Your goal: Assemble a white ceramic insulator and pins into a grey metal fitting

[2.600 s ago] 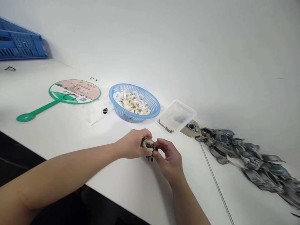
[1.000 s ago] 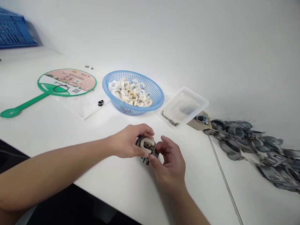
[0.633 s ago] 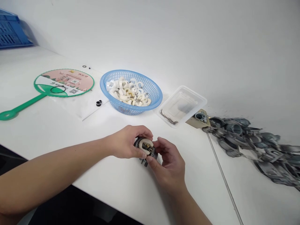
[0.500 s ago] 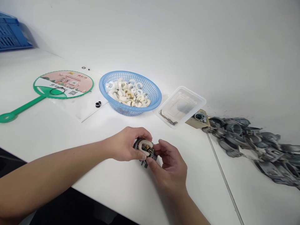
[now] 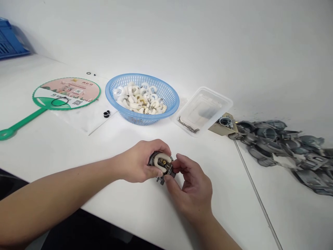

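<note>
My left hand (image 5: 142, 160) is wrapped around a dark grey metal carburetor (image 5: 154, 160), thumb in front and fingers over the back. A white U-shaped float (image 5: 157, 160) lies on its upper face, with brass parts (image 5: 163, 162) showing inside the U. From the other side, my right hand (image 5: 191, 185) has its thumb and fingertips closed against the carburetor's right edge, by the open end of the float. Whether a small part is pinched between those fingertips I cannot make out.
Behind stands a blue basket (image 5: 117, 106) of white floats. To its right are a clear plastic box (image 5: 221, 100) with thin metal pins (image 5: 188, 125), a small carton (image 5: 221, 130) and piled grey castings (image 5: 270, 142). A green-rimmed fan (image 5: 70, 86) and black rings (image 5: 106, 114) lie left.
The view has shifted slightly. Both hands keep hold of the carburetor, and the right fingertips have moved only a little at its right edge.
</note>
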`<state>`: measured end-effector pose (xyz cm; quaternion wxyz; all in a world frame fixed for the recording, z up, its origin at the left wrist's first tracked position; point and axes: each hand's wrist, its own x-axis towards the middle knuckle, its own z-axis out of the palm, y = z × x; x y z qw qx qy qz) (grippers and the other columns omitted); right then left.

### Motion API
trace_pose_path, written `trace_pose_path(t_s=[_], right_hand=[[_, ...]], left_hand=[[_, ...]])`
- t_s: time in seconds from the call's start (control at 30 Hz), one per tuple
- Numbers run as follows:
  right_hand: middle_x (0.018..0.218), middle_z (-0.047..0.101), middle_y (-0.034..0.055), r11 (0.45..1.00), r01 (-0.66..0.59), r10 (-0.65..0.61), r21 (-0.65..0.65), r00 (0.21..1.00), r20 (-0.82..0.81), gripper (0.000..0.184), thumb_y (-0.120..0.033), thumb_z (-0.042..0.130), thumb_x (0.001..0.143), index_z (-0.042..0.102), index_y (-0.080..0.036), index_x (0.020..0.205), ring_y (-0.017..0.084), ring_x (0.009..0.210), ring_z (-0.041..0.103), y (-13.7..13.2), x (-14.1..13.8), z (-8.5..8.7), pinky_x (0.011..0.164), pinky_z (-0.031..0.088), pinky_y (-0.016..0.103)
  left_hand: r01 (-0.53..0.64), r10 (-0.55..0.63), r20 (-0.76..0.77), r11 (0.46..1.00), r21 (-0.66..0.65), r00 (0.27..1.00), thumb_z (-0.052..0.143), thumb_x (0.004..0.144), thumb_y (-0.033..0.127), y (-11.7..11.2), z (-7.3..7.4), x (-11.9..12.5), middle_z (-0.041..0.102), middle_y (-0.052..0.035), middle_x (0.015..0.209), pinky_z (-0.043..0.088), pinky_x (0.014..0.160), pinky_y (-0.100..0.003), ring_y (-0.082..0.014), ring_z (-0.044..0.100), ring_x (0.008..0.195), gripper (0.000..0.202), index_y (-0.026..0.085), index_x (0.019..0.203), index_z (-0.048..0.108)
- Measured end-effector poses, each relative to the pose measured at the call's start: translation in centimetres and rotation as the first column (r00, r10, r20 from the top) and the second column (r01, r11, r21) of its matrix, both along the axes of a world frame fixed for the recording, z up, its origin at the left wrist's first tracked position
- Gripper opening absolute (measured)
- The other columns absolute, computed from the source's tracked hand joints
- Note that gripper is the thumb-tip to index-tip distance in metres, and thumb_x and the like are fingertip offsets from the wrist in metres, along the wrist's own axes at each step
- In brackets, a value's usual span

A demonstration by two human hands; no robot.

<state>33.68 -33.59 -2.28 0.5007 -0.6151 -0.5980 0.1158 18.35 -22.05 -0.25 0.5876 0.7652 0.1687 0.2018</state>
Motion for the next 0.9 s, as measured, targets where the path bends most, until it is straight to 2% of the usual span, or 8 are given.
trace_pose_path(t_s=[0.23,0.73,0.9], right_hand=[[0.082,0.061,0.0042,0.993,0.098,-0.100,0.067,0.994,0.037,0.039,-0.020,0.060,0.073,0.051,-0.023,0.111,0.016,0.069,0.059,0.1,-0.8,-0.4,0.063,0.055,0.036],[0.077,0.059,0.0019,0.983,0.148,-0.153,0.108,0.987,0.043,0.027,-0.020,0.057,0.073,0.053,-0.023,0.100,0.014,0.062,0.056,0.5,-1.3,-0.4,0.056,0.054,0.031],[0.081,0.058,0.0027,0.980,0.151,-0.157,0.126,0.987,0.034,0.039,-0.018,0.058,0.072,0.049,-0.023,0.109,0.014,0.065,0.055,0.3,-1.2,-1.0,0.058,0.054,0.033]], left_hand=[[-0.030,0.031,-0.013,0.996,0.081,0.999,0.063,0.070,0.015,0.0,0.1,0.1,0.063,-0.0049,0.102,0.048,0.075,-0.033,-0.0204,0.060,0.089,0.039,0.021,0.106,0.051],[-0.025,0.026,0.038,0.999,-0.030,0.999,0.063,0.072,0.017,0.0,-0.8,0.4,0.061,-0.0074,0.100,0.049,0.072,-0.032,-0.0203,0.060,0.089,0.038,0.019,0.108,0.050],[-0.028,0.029,0.048,0.999,-0.034,0.998,0.063,0.071,0.015,-0.1,-0.6,0.3,0.061,-0.0073,0.101,0.049,0.072,-0.031,-0.0203,0.059,0.090,0.039,0.019,0.107,0.050]])
